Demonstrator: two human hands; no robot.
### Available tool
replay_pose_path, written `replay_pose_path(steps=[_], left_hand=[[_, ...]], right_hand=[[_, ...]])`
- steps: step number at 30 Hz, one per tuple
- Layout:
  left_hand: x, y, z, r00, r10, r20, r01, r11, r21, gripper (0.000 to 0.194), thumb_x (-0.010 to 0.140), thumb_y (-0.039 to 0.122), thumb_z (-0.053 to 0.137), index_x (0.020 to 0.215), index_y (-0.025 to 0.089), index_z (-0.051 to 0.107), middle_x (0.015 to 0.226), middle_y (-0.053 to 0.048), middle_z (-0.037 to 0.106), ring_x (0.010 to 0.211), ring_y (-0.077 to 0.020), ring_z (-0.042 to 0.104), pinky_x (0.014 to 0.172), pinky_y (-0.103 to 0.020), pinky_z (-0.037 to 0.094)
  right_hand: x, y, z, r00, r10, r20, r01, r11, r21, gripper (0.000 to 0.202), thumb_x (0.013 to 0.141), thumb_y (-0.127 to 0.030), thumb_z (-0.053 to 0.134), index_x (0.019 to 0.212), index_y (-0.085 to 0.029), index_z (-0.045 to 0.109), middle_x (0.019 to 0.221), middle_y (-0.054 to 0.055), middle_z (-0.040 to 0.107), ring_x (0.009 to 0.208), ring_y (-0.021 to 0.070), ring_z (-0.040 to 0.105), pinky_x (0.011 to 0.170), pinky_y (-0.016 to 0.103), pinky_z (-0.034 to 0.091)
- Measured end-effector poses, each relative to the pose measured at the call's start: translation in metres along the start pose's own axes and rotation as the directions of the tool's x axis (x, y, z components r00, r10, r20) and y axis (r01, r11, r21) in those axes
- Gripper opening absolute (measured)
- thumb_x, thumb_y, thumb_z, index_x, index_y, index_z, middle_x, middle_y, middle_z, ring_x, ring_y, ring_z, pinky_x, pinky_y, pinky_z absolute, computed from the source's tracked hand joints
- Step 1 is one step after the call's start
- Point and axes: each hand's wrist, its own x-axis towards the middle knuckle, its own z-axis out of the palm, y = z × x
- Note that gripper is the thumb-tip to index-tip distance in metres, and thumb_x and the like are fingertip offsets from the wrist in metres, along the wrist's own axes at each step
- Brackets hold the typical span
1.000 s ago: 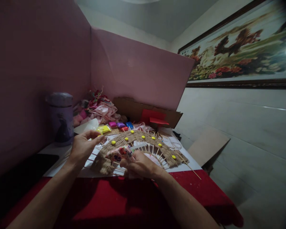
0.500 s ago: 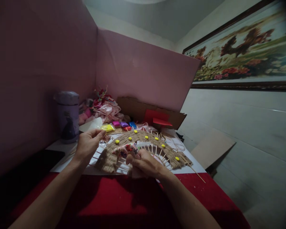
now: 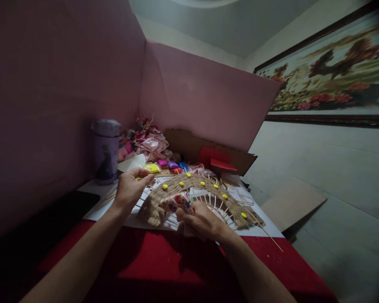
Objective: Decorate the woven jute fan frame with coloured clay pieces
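My left hand (image 3: 131, 188) is raised over the left end of the woven arch, thumb and fingertips pinched together. A speck of yellow shows by its fingers, but what they grip is too small to make out. My right hand (image 3: 204, 219) is closed around a flower-patterned piece (image 3: 173, 203), cloth or wrapper, in front of the arch. That arch (image 3: 151, 206) is brown twine woven over thin wooden sticks (image 3: 221, 205), with several yellow dots (image 3: 202, 183) spaced along it. Just beyond my left fingers lies a yellow packet (image 3: 152, 168).
Small coloured packets (image 3: 173, 164) lie behind the arch. A purple lidded container (image 3: 106, 151) stands at left, beside a heap of pink material (image 3: 151, 143). Cardboard (image 3: 177, 141) leans at the back. White sheeting (image 3: 273, 230) lies over a red cloth (image 3: 164, 256); one stick (image 3: 270, 236) juts over the edge.
The whole view has shifted, so the scene sits further right. My left hand stays pinched near the yellow packet, and my right hand keeps its hold on the flower-patterned piece.
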Motion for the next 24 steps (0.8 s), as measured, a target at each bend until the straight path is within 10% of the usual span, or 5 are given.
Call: replay_pose_path(steps=[24], left_hand=[[-0.0021, 0.0028, 0.0012, 0.997, -0.042, 0.069, 0.046, 0.998, -0.054, 0.019, 0.057, 0.03, 0.069, 0.066, 0.014, 0.066, 0.047, 0.003, 0.055, 0.039, -0.0056, 0.036, 0.038, -0.02, 0.026]], right_hand=[[0.0021, 0.0012, 0.0005, 0.998, -0.008, -0.059, 0.005, 0.999, -0.046, 0.057, 0.069, -0.072, 0.051, 0.055, -0.017, 0.043, 0.045, -0.004, 0.035, 0.044, 0.0068, 0.032, 0.041, 0.021, 0.022]])
